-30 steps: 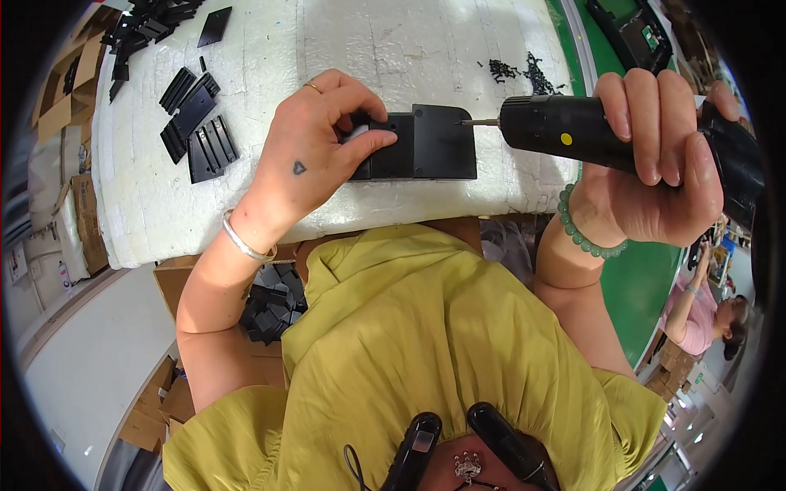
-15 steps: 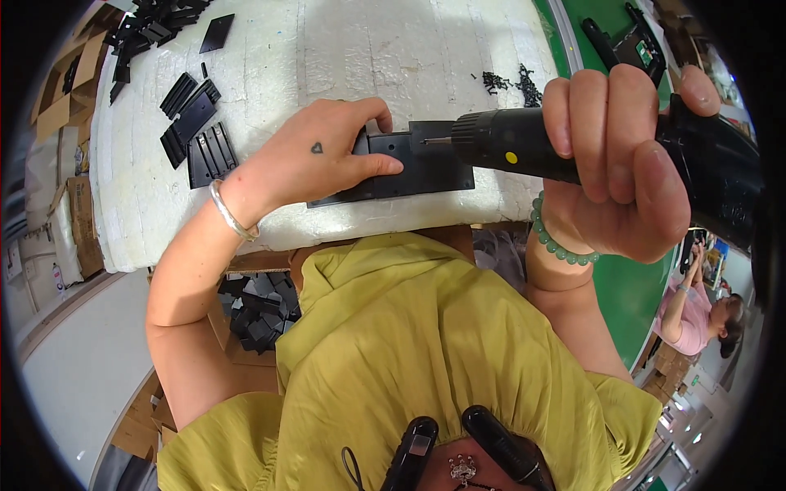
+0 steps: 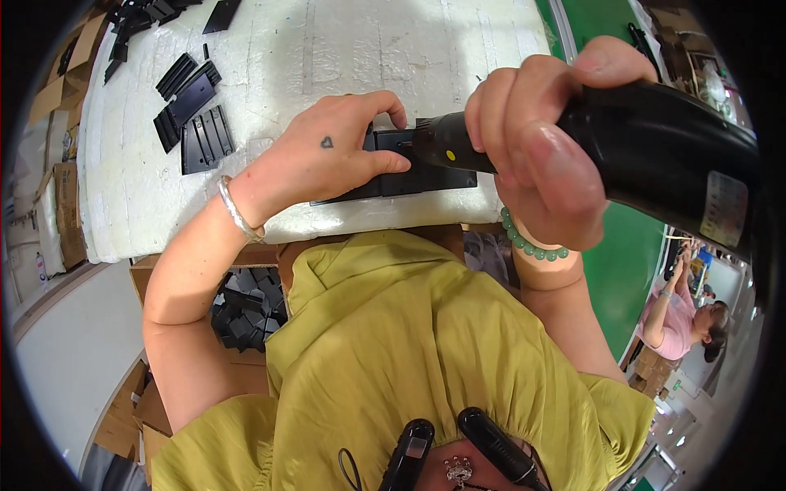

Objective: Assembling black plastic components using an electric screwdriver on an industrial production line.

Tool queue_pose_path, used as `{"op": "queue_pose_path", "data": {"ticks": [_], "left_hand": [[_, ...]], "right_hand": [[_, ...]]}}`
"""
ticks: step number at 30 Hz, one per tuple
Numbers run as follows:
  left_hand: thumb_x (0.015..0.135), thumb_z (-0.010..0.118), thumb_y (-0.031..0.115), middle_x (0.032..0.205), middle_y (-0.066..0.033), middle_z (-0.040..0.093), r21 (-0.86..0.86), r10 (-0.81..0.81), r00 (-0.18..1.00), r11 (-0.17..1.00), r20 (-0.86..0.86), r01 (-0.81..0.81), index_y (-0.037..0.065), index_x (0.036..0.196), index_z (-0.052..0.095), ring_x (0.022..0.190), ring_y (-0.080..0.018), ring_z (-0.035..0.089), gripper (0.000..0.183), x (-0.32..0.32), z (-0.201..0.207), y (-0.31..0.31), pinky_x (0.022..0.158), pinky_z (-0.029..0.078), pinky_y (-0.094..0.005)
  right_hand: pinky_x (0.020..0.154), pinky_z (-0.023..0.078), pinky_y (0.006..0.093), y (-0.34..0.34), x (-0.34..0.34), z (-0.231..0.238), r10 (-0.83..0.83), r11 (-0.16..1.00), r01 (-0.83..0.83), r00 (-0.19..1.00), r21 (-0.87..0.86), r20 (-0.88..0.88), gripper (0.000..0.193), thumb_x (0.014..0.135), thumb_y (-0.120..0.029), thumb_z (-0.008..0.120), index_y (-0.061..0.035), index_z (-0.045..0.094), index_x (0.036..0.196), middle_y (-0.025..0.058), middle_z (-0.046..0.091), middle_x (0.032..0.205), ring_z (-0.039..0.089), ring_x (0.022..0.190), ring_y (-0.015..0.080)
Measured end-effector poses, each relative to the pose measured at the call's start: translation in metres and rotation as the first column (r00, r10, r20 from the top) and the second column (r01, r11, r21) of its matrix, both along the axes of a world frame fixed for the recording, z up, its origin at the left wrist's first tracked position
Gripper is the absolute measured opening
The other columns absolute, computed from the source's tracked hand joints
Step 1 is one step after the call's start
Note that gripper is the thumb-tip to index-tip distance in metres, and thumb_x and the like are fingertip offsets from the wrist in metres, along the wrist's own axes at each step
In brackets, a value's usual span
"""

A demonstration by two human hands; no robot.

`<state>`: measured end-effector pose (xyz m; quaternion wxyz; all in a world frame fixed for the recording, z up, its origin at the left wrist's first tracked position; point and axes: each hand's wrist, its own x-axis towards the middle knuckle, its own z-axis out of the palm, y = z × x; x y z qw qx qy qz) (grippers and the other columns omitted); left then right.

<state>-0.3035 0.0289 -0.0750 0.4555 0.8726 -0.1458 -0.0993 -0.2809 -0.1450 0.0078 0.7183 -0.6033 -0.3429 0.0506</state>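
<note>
A black plastic panel lies flat near the table's front edge. My left hand grips its left part, with the thumb on top and the fingers curled over the far side. My right hand is wrapped round a black electric screwdriver with a yellow dot near its nose. The screwdriver lies nearly sideways, its thin bit pointing left to the panel's top beside my left thumb. Whether the bit sits in a screw is too small to tell. The screwdriver and right hand cover the panel's upper right.
Loose black plastic parts rest on the white table at the left, with a heap of them farther back. Below the table edge, a cardboard box holds black pieces. A green surface runs along the right, where a person in pink works.
My right hand has moved left with the screwdriver, bringing its nose over the panel. It now hides the pile of small screws. My left hand keeps its grip.
</note>
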Motion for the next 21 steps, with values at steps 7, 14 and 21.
{"op": "queue_pose_path", "data": {"ticks": [7, 14, 21], "left_hand": [[0.074, 0.069, 0.030, 0.080, -0.0148, 0.061, 0.046, 0.004, 1.000, 0.999, -0.026, -0.002, 0.008, 0.100, 0.057, 0.081, -0.0316, 0.059, 0.036, 0.001, -0.005, 0.000, 0.071, 0.045, -0.0387], [0.073, 0.069, 0.030, 0.090, -0.0152, 0.063, 0.040, 0.012, 0.998, 0.999, -0.064, -0.009, 0.007, 0.101, 0.057, 0.090, -0.0327, 0.058, 0.038, 0.001, -0.002, 0.000, 0.076, 0.046, -0.0393], [0.073, 0.068, 0.029, 0.090, -0.0147, 0.062, 0.039, 0.017, 0.999, 0.999, -0.027, -0.016, 0.008, 0.099, 0.057, 0.090, -0.0329, 0.058, 0.036, 0.002, -0.005, -0.002, 0.076, 0.045, -0.0395]], "right_hand": [[0.054, 0.037, 0.0288, 0.014, 0.005, 0.000, 0.134, 0.991, -0.135, 0.990, 0.023, 0.035, 0.035, 0.075, -0.003, 0.051, -0.0110, 0.037, 0.105, 0.0006, 0.041, 0.060, 0.037, 0.049, 0.0104], [0.051, 0.035, 0.0280, 0.021, 0.007, -0.003, 0.110, 0.993, -0.106, 0.991, -0.053, 0.080, 0.030, 0.075, -0.004, 0.054, -0.0103, 0.035, 0.097, 0.0015, 0.041, 0.059, 0.036, 0.047, 0.0105], [0.049, 0.035, 0.0284, 0.020, 0.007, -0.003, 0.102, 0.992, -0.094, 0.989, -0.079, 0.105, 0.031, 0.074, -0.004, 0.055, -0.0101, 0.035, 0.096, 0.0016, 0.041, 0.059, 0.035, 0.046, 0.0105]]}}
